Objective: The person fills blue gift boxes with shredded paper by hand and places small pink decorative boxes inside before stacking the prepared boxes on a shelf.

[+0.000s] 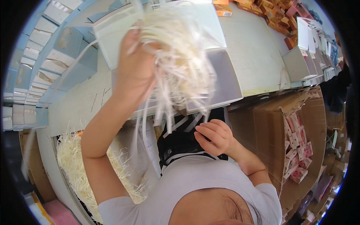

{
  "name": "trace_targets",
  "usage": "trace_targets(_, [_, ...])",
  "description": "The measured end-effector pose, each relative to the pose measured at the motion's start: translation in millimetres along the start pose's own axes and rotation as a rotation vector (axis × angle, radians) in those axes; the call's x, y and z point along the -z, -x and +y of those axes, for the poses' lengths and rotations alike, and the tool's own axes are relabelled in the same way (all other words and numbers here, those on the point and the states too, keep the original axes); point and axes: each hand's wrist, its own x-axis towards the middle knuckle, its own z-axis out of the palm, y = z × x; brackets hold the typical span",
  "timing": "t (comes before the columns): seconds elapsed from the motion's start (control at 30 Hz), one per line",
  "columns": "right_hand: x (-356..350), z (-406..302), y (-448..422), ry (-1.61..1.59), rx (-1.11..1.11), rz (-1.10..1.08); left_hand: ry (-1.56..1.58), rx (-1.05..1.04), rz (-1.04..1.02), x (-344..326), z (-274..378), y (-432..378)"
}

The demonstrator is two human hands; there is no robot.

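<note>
My left hand [137,64] is raised over a white box and grips a bundle of pale cream shredded paper [180,56], blurred by motion. Long strands hang below the bundle, in front of the box. The open lid [209,25] of the box tilts back behind the shreds, and its grey inside [222,73] shows to their right. The shreds hide much of the box's interior. Close to my waist, my right hand [215,137] is loosely curled, with a gap between thumb and fingers and nothing seen in it.
Shredded paper fills a bin [70,157] at lower left. Light blue boxes [67,42] are stacked along the left. Orange cartons [278,19] and open white boxes [303,62] stand on the table [253,50] at right. Below, a cardboard carton [264,121] holds pink-and-white small boxes [298,152].
</note>
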Motion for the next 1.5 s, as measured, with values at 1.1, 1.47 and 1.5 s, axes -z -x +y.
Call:
trace_targets(1.1, [56.5, 81.6, -52.5, -0.095, -0.53, -0.113, -0.913, -0.145, -0.94, 27.3, -40.0, -15.5])
trace_targets(1.47, [75.2, 96.8, -79.8, -0.376, -0.519, -0.476, -1.298, -0.163, -1.396, -45.3, -47.3, -31.7])
trace_targets(1.5, [88.2, 98.6, -67.9, -0.327, -0.565, -0.393, -1.444, -0.064, -1.509, -48.2, -45.1, -28.8])
